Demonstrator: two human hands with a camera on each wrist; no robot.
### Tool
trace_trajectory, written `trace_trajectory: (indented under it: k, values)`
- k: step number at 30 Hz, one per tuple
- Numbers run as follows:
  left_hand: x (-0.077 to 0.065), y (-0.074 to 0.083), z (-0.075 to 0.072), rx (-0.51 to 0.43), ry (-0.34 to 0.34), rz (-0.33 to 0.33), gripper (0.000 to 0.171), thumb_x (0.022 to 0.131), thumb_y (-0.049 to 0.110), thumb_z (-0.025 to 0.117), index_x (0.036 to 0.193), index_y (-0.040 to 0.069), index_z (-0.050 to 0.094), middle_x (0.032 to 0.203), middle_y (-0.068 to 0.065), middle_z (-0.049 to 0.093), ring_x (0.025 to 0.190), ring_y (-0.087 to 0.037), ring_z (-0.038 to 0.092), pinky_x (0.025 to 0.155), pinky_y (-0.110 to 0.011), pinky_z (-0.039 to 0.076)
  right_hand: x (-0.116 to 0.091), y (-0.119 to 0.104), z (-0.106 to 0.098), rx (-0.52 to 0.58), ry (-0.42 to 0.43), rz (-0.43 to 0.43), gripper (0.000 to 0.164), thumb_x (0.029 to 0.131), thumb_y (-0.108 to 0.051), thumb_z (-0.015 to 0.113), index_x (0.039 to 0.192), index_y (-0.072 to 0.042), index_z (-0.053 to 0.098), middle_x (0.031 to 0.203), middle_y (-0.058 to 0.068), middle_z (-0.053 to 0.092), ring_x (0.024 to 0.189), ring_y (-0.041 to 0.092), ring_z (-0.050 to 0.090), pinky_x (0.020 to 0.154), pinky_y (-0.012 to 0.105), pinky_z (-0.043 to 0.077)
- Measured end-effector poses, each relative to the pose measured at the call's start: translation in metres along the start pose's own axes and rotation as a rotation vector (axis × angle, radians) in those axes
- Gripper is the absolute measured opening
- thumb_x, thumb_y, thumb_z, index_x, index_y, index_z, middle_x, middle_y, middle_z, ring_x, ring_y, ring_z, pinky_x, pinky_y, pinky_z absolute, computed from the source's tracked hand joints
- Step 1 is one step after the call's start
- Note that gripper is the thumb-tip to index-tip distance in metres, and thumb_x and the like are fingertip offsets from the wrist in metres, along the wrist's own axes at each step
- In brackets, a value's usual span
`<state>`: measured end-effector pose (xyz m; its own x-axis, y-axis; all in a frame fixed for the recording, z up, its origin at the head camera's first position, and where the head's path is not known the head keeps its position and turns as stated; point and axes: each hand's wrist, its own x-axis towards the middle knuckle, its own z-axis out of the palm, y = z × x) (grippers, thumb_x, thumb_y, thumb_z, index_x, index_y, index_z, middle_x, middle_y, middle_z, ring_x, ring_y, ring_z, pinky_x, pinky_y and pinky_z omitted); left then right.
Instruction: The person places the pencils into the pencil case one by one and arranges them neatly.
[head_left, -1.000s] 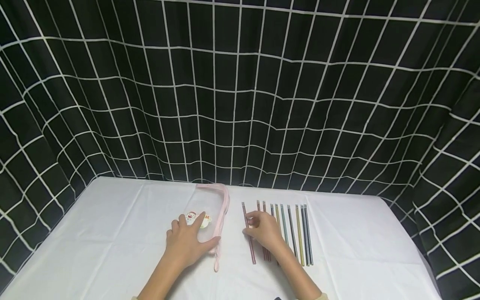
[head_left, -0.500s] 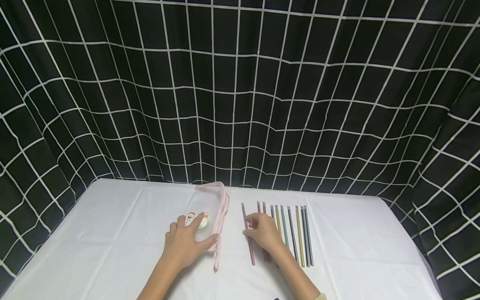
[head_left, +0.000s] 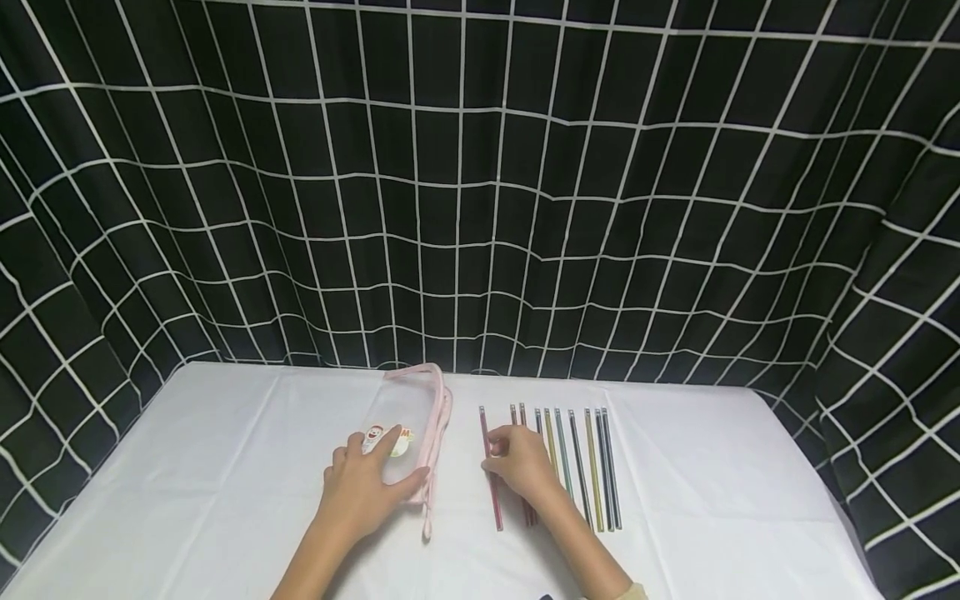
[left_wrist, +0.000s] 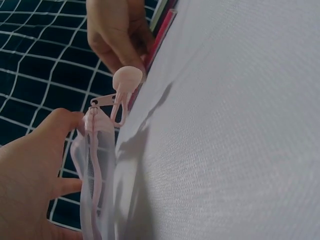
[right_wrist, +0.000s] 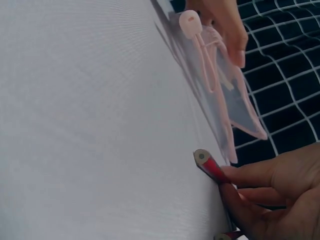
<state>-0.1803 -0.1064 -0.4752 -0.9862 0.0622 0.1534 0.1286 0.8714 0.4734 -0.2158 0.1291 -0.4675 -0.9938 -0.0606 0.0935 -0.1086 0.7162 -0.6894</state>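
A clear pouch (head_left: 393,408) with pink trim and round cartoon stickers lies left of centre. My left hand (head_left: 356,492) rests over its near part with fingers spread, the index finger at a sticker and the thumb at the pink edge. That zipper edge stands slightly raised, and a pink zipper pull (left_wrist: 126,80) sticks out at the pouch's near corner. With thumb and index finger, my right hand (head_left: 525,462) pinches a red pencil (right_wrist: 212,167). Its unsharpened end shows in the right wrist view. Two more red pencils (head_left: 522,412) lie partly hidden under that hand.
Right of the red ones, several dark, yellow and teal pencils (head_left: 591,467) lie side by side, some partly covered by the right forearm. A white cloth (head_left: 712,467) covers the table. A black curtain with a white grid (head_left: 480,208) hangs behind it.
The pouch's pink edge has lifted and now gapes slightly under the left hand. The right hand keeps its pinch on the red pencil with hardly any movement. The head view has shifted a little.
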Motion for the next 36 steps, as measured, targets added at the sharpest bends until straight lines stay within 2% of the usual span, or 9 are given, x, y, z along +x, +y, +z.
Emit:
trace_trajectory:
  k: [6,9,20,28,36]
  values:
    - [-0.002,-0.001,0.001,0.007,0.005,0.011,0.074,0.093,0.066,0.066,0.149,0.018,0.061,0.139,-0.035,0.054,0.118,-0.052,0.057,0.091,-0.068,0.049,-0.001,0.001,0.003,-0.04,0.004,-0.038,0.047,0.075,-0.01,0.092,0.115,0.009,0.074,0.091,0.015,0.074,0.082,0.027,0.069,0.074,0.04,0.06]
    - [-0.004,-0.001,0.001,0.01,0.013,0.015,0.073,0.092,0.065,0.067,0.147,0.017,0.062,0.137,-0.035,0.054,0.116,-0.052,0.059,0.09,-0.068,0.05,-0.002,0.0,0.003,-0.048,-0.008,-0.045,0.047,0.074,-0.01,0.093,0.114,0.007,0.075,0.094,0.016,0.074,0.086,0.029,0.071,0.078,0.042,0.06]
    - [-0.006,0.002,0.0,0.012,0.004,0.001,0.075,0.092,0.065,0.067,0.147,0.016,0.063,0.137,-0.034,0.055,0.115,-0.051,0.059,0.088,-0.067,0.05,-0.001,-0.001,0.002,0.03,-0.053,-0.005,0.045,0.079,0.0,0.085,0.12,0.013,0.071,0.082,0.01,0.068,0.069,0.016,0.062,0.061,0.03,0.055]
    - [-0.008,0.007,0.004,0.088,-0.001,-0.027,0.081,0.086,0.068,0.07,0.148,0.016,0.062,0.133,-0.032,0.056,0.115,-0.048,0.056,0.088,-0.067,0.047,-0.002,-0.002,0.001,0.063,-0.042,-0.005,0.044,0.08,0.001,0.083,0.12,0.013,0.071,0.077,0.006,0.066,0.065,0.013,0.059,0.058,0.027,0.052]
    - [-0.013,0.016,0.0,0.1,-0.059,-0.069,0.091,0.08,0.066,0.078,0.152,0.015,0.057,0.143,-0.036,0.048,0.125,-0.054,0.049,0.091,-0.074,0.042,-0.003,-0.002,0.003,0.081,-0.026,-0.006,0.043,0.082,0.003,0.08,0.121,0.016,0.069,0.072,0.006,0.065,0.06,0.012,0.057,0.055,0.024,0.048]
